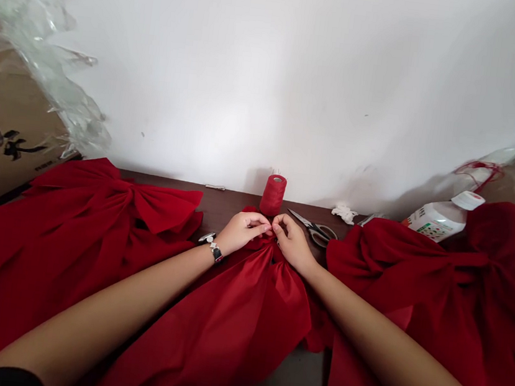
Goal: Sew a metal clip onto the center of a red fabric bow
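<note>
A large red fabric bow (244, 304) lies in front of me, its tails hanging toward me over the table edge. At its gathered middle, my left hand (244, 231) and my right hand (293, 242) meet with fingertips pinched together. Both are closed at the knot of the bow; any thread or needle between the fingers is too small to make out. Just behind my fingertips stands a spool of red thread (273, 196), with several thin needles sticking up at its top. Scissors (321, 231) with dark handles rest to the right of my right hand.
Red bows are piled at left (95, 217) and right (452, 286). A white bottle (442, 217) leans among the right pile. Crumpled white tissue (344, 213) and a small metal clip (215, 187) lie along the white wall (234, 77). A cardboard box (8, 118) with plastic wrap stands at left.
</note>
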The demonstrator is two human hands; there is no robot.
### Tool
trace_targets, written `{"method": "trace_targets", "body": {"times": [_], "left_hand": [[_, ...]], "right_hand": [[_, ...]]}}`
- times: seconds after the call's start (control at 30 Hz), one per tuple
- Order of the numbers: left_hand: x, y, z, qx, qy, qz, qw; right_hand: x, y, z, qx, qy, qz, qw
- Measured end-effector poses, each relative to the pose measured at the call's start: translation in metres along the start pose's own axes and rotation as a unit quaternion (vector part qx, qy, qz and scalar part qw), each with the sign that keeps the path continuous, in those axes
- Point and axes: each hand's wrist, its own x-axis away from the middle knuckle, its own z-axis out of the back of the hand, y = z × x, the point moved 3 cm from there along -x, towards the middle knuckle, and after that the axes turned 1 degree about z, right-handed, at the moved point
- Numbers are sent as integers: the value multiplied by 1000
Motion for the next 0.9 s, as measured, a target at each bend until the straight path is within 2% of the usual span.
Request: {"method": "trace_targets", "body": {"times": [0.47,0.73,0.9], "left_hand": [[-1,0,6,29,16,44,999],[0,1,9,42,12,58,997],[0,1,10,48,-1,65,997]], "right_hand": [[3,-4,4,-2,-18,77,997],[4,-6,5,-37,-51,64,996],[1,-1,7,-69,-46,29,996]]}}
